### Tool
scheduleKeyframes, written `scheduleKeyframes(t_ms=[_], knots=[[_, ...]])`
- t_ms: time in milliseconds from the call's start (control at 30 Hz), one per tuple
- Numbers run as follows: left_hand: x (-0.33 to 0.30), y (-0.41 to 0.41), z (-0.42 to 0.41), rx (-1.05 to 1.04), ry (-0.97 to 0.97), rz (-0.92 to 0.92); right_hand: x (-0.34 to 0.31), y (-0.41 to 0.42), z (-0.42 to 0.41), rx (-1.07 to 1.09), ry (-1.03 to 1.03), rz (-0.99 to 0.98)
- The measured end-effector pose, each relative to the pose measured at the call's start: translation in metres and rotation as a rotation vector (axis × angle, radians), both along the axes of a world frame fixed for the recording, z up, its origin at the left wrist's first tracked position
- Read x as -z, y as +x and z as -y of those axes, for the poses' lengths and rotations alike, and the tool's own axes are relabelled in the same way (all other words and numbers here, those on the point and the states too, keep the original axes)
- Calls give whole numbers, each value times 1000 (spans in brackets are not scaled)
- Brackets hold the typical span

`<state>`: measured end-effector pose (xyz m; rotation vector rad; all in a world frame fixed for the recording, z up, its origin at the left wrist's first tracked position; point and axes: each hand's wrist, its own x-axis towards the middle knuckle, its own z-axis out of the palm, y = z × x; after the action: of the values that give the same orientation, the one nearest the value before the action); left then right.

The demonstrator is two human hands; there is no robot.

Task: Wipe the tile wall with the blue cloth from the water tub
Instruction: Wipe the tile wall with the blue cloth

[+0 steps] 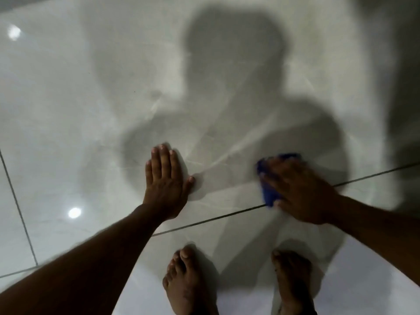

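The glossy pale grey tile wall [227, 87] fills most of the view, with my shadow cast across it. My left hand [166, 180] lies flat against the wall, fingers together and pointing up, holding nothing. To its right, my right hand [297, 189] presses the blue cloth [269, 194] onto the wall just above a dark grout line [227, 215]. The cloth shows at the fingertips and below the hand; the rest is hidden under my palm. The right hand is blurred. No water tub is in view.
My two bare feet [188, 283] stand on the tiled floor at the bottom, close to the wall's base. Another grout line [18, 208] runs down the left side. Two bright light reflections [74, 212] shine on the tiles at the left.
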<state>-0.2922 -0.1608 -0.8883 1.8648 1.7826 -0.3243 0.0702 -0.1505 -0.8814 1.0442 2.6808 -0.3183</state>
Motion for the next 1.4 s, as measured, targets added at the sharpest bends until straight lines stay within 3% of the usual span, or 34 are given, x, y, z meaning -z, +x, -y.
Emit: scheduleKeyframes(t_ms=[67, 100, 133, 167, 233, 333, 367, 400, 500, 600, 700, 767, 867, 967, 1033, 1100, 1167, 1267, 1333, 1400], knots=[[2, -1, 0, -5, 16, 9, -1, -9, 4, 723, 38, 70], [2, 0, 1, -6, 19, 13, 0, -35, 18, 1000, 43, 85], [2, 1, 2, -3, 16, 20, 1, -66, 38, 1139, 47, 78], [2, 2, 2, 1, 10, 23, 0, -99, 57, 1122, 31, 60], [2, 1, 2, 2, -4, 12, -2, -142, 64, 841, -58, -42], [1, 0, 1, -11, -3, 23, 7, -134, -11, 327, -25, -145], [1, 1, 1, -10, -1, 30, 10, -119, -44, 264, 30, -132], [1, 0, 1, -8, 0, 39, 12, -103, -76, 315, 80, -113], [-2, -3, -3, -10, -61, 71, 18, -38, -103, 760, 146, -22], [-7, -3, -9, 8, -131, 83, 2, -33, -5, 1023, 73, 87], [-12, -13, -8, 103, -129, 57, -12, -97, 116, 805, -84, 44], [-15, -28, -7, 151, -100, -19, -8, -141, 120, 603, -146, -59], [-14, -44, -8, 75, -121, -41, 5, -188, 20, 350, -85, -194], [-14, -45, -11, 33, -169, -30, 12, -188, -111, 203, 4, -162], [-17, -43, -13, 14, -197, -34, 19, -155, -172, 277, 114, -120], [-19, -39, -16, -7, -233, -35, 20, -111, -180, 471, 163, -61], [-23, -37, -18, -23, -264, -35, 14, -84, -132, 697, 157, -20], [-23, -37, -21, -33, -284, -30, 1, -88, 5, 924, 93, 37], [-22, -39, -21, -36, -285, -32, -6, -114, 86, 764, -4, 7], [-21, -41, -21, -39, -282, -44, -5, -142, 108, 432, -122, -76]])
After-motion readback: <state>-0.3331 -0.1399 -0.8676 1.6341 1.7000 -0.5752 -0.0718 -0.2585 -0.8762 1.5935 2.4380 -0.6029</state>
